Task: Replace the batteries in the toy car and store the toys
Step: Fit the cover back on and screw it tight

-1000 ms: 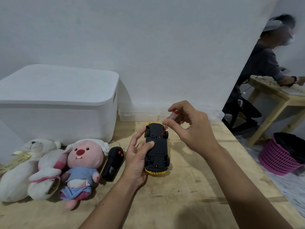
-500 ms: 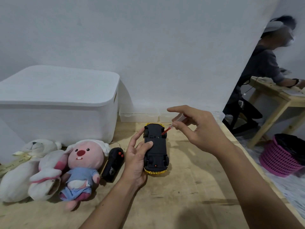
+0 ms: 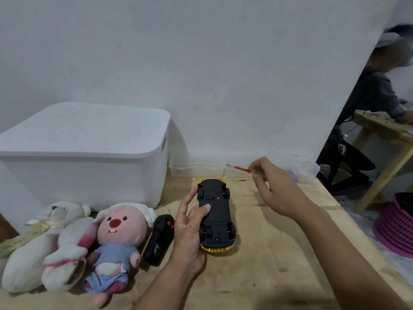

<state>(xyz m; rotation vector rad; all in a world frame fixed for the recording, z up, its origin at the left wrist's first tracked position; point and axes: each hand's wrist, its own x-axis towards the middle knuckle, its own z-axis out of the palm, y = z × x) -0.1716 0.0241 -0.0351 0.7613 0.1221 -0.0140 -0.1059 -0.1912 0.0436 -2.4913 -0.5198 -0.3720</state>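
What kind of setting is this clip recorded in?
Probably a makeshift indoor workroom: a bare plywood table against a plain white wall, and a second person at another wooden table behind.

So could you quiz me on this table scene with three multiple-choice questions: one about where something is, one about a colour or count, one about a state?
1. Where is the black remote?
A. On the white bin
B. Between the pink plush and the left hand
C. In the pink basket

2. What colour is the screwdriver shaft?
A. Red
B. Green
C. Blue

3. How does the toy car lie?
A. On its wheels
B. On its side
C. Upside down

Answers: 1 B, it lies beside the pink plush, by the left hand. 2 A, red shows beyond the right hand. 3 C, its black underside faces up.
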